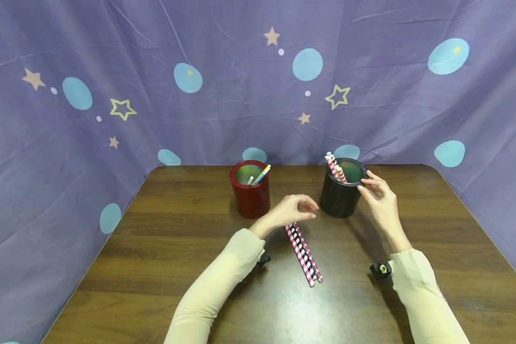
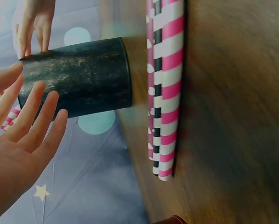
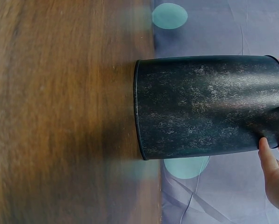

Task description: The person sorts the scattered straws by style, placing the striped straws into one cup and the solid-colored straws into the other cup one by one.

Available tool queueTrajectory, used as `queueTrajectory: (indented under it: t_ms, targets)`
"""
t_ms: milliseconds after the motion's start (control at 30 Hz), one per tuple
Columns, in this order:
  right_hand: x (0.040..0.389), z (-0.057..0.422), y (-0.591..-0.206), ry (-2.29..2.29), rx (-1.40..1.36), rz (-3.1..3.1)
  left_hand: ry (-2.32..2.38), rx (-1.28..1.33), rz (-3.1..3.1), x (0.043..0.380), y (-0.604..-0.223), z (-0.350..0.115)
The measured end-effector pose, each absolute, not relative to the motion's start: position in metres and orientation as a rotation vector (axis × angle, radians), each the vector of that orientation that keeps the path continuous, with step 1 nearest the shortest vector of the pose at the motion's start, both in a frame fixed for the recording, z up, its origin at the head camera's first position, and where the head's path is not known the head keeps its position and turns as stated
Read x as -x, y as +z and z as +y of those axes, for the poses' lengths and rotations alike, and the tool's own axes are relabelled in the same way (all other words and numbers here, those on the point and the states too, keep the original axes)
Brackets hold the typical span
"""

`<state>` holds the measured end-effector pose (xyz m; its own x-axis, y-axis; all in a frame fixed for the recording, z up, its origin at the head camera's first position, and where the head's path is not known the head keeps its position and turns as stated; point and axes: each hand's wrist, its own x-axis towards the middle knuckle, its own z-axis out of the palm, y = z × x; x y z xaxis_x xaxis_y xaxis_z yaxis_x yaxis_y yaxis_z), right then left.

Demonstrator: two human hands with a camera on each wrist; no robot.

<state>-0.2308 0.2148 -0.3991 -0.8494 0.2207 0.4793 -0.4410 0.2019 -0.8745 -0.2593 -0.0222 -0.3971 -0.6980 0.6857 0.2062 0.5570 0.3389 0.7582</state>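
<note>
A black round canister (image 1: 340, 199) stands upright at the back, with several pink-and-white striped paper straws (image 1: 332, 165) leaning inside it. At its right side my right hand (image 1: 380, 198) holds the rim between thumb and fingers. The thumb (image 3: 266, 154) touches the outer wall in the right wrist view. My left hand (image 1: 293, 209) hovers left of this canister, its fingers loosely bent and nothing in them. Below it, three paper straws (image 1: 303, 253) lie side by side on the table: pink-striped, black-striped and dark pink with pale spots.
A dark red canister (image 1: 252, 198) stands at the back left, holding a blue-and-yellow stick (image 1: 263, 173) and a white one. The brown wooden table (image 1: 155, 267) reaches back to a purple curtain (image 1: 241, 105) with stars and blue spots.
</note>
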Motion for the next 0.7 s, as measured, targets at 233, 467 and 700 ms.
queueTrajectory:
  t_ms: [233, 467, 700]
  targets:
    - [0.231, 0.215, -0.399, 1.696, -0.207, -1.973, 1.124, -1.188, 2.401, 0.258, -0.403, -0.024]
    - [0.231, 0.215, -0.399, 1.702, -0.204, -1.975, 0.871, -1.224, 2.457, 0.257, -0.407, -0.024]
    - [0.231, 0.215, -0.399, 1.713, -0.194, -1.974, 0.738, -1.232, 2.441, 0.257, -0.413, -0.024]
